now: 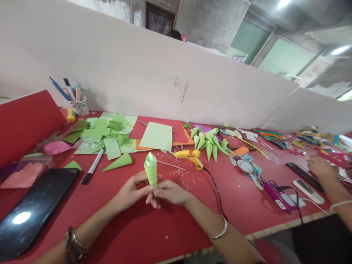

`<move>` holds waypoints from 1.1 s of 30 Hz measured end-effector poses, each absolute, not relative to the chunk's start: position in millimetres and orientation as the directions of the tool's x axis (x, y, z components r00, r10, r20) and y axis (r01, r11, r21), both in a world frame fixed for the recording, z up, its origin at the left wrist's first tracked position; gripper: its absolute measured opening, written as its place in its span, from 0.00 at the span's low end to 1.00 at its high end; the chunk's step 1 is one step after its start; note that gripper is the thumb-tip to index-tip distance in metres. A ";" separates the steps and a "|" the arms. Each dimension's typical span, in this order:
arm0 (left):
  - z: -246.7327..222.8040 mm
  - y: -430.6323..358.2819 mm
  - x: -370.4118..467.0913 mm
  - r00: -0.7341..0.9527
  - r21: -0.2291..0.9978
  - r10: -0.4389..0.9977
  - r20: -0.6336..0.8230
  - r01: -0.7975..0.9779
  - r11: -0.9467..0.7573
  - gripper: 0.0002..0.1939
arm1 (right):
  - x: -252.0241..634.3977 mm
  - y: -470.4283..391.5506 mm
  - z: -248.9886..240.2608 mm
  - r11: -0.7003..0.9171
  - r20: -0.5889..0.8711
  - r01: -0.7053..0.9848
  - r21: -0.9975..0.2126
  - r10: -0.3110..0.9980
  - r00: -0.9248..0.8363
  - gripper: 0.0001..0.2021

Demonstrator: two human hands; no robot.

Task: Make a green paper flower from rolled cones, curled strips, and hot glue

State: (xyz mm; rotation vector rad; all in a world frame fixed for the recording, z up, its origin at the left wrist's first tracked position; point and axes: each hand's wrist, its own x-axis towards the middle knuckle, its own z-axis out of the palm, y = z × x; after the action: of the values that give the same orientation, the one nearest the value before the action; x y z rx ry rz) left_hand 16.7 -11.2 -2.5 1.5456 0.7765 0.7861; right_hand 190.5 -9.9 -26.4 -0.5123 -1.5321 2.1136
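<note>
A rolled green paper cone [150, 169] stands upright between my hands, wide end up. My left hand [134, 190] is closed round its left side and lower part. My right hand [171, 192] pinches the cone's narrow bottom end. Another green cone [118, 163] lies on the red table [132, 231] beyond my left hand. A yellow glue gun [189, 156] rests beyond my right hand, beside a thin stick [171, 165] and scattered glue strands. Several finished-looking green cones [209, 142] are heaped behind the glue gun.
Green paper pieces [96, 130], a marker [93, 167] and a black phone [41, 205] lie left. A pen cup [79, 106] stands by the white partition [137, 73]. Right are a purple power strip [279, 196], its cables and another person's hand [321, 167].
</note>
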 end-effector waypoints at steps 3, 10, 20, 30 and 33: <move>-1.9 -14.6 15.9 0.707 0.982 0.708 -0.010 -0.126 0.139 0.16 | 191.1 -10.8 -26.9 -0.343 0.007 -0.197 -0.919 0.484 -0.875 0.19; -2.2 -15.1 16.6 0.688 0.965 0.725 0.019 -0.203 0.168 0.12 | 190.7 -12.2 -17.9 -0.260 -0.073 -0.068 -0.963 0.495 -0.866 0.19; -7.2 -7.0 15.6 0.493 0.997 0.867 0.075 -0.050 -0.058 0.10 | 179.3 -21.4 -15.8 0.047 0.011 0.035 -0.998 0.742 -0.670 0.18; -10.7 -7.5 15.4 0.337 0.935 0.928 0.160 0.248 -0.252 0.09 | 178.6 -22.8 -13.0 0.393 0.178 0.310 -0.866 0.821 -0.543 0.12; -11.9 -8.3 14.7 0.325 0.928 0.931 0.166 0.267 -0.259 0.09 | 179.8 -22.4 -13.5 0.370 0.145 0.294 -0.881 0.804 -0.576 0.14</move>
State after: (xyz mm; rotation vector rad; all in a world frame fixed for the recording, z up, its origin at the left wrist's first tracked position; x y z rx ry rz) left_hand 14.7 -8.3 -11.9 1.7289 1.0806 0.9681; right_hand 179.8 -22.4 -13.5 -0.9451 -2.0611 1.1587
